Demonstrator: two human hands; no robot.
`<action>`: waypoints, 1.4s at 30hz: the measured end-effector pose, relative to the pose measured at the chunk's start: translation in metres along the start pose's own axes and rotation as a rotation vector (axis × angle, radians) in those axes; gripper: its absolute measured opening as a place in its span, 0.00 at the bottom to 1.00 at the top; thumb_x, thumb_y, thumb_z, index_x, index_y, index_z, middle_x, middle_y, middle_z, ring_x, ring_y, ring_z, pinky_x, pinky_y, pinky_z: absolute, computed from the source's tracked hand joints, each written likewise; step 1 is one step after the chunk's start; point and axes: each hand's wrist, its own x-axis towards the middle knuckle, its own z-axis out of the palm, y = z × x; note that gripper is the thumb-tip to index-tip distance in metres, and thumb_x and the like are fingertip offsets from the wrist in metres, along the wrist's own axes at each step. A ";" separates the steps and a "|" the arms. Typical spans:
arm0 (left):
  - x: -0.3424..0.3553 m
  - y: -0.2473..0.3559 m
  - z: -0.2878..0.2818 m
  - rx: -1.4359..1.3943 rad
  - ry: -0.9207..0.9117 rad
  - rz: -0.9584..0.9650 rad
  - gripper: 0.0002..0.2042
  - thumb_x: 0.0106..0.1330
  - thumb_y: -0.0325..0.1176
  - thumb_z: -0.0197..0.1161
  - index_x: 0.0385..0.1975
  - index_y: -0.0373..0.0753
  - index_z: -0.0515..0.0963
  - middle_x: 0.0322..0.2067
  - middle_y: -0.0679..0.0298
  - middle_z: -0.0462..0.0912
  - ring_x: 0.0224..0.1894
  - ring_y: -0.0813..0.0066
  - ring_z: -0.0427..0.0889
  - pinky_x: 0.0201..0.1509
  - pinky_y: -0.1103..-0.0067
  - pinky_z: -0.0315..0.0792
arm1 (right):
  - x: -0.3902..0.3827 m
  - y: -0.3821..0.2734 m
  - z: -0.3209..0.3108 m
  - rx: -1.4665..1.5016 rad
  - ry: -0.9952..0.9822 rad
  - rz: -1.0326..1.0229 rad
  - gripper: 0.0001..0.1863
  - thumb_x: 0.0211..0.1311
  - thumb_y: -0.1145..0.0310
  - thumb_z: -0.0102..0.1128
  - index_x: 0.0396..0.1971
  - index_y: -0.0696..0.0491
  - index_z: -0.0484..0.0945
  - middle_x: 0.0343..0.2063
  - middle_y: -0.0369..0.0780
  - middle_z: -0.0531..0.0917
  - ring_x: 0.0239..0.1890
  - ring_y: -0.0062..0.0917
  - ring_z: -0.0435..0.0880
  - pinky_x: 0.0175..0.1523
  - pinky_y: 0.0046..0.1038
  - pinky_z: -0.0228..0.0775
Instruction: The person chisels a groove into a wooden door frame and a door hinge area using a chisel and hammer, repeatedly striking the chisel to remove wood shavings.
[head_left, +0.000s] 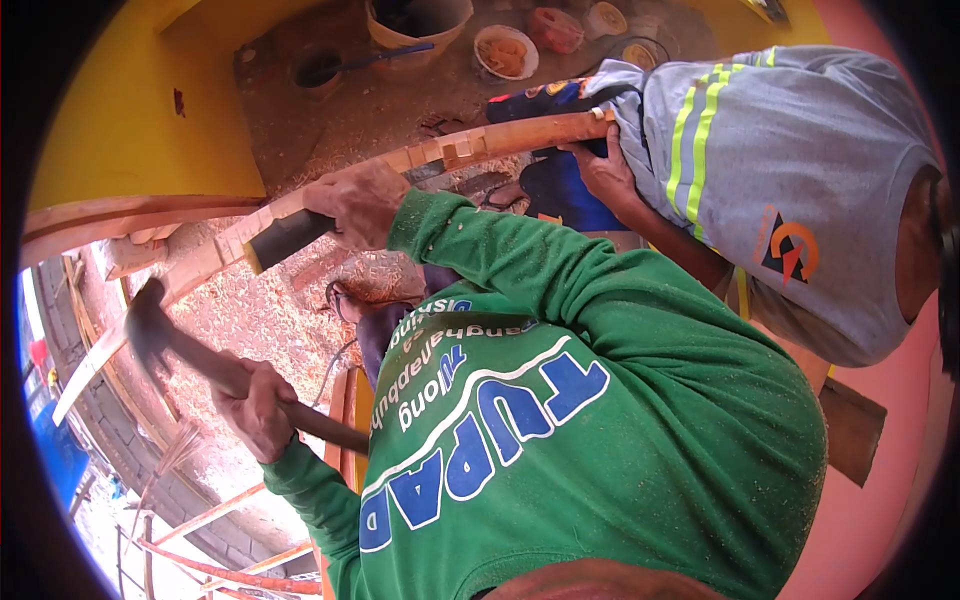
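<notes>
A long notched wooden board [480, 143] runs across in front of me from lower left to upper right. My left hand [258, 405] is closed around the brown handle of a claw hammer [190, 352], its dark head close to the board's left part. My right hand [362, 203] is at the board's middle, its fingers closed on a dark block-like tool with a yellowish end [288, 240], which lies against the board's near edge. Its exact kind is unclear. A co-worker's hand [605, 172] grips the board's right end.
Wood shavings [255, 315] cover the ground below. The co-worker in a grey shirt [690, 150] is close on my right. A yellow wall [150, 120] stands at far left. A pail [420, 30] and a white bowl [505, 52] sit at the back. Thin poles [230, 575] lie lower left.
</notes>
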 end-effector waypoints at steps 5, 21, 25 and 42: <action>0.001 -0.009 0.036 0.261 -0.068 0.002 0.08 0.47 0.24 0.54 0.29 0.35 0.67 0.14 0.65 0.69 0.12 0.81 0.67 0.14 0.84 0.62 | -0.005 0.000 0.001 -0.009 -0.014 0.014 0.14 0.33 0.72 0.61 0.27 0.52 0.73 0.24 0.40 0.78 0.26 0.36 0.79 0.30 0.34 0.71; 0.006 -0.013 0.041 0.451 -0.084 0.084 0.07 0.47 0.23 0.54 0.23 0.38 0.64 0.15 0.66 0.68 0.14 0.81 0.67 0.15 0.84 0.61 | -0.001 0.002 -0.005 -0.069 -0.008 0.033 0.13 0.34 0.71 0.60 0.26 0.52 0.72 0.23 0.39 0.78 0.26 0.35 0.79 0.28 0.35 0.70; 0.009 0.001 0.028 0.302 -0.033 0.018 0.07 0.46 0.22 0.54 0.23 0.38 0.63 0.14 0.67 0.67 0.14 0.82 0.67 0.15 0.85 0.61 | -0.006 0.010 -0.011 -0.040 0.009 0.068 0.12 0.34 0.71 0.59 0.25 0.51 0.72 0.23 0.39 0.77 0.26 0.35 0.79 0.29 0.36 0.70; 0.011 -0.001 0.032 0.388 -0.105 0.072 0.08 0.47 0.23 0.52 0.28 0.35 0.65 0.13 0.67 0.64 0.14 0.81 0.62 0.17 0.80 0.60 | -0.012 0.019 -0.018 -0.052 -0.015 0.102 0.11 0.34 0.70 0.60 0.24 0.51 0.72 0.22 0.39 0.77 0.27 0.37 0.79 0.30 0.36 0.69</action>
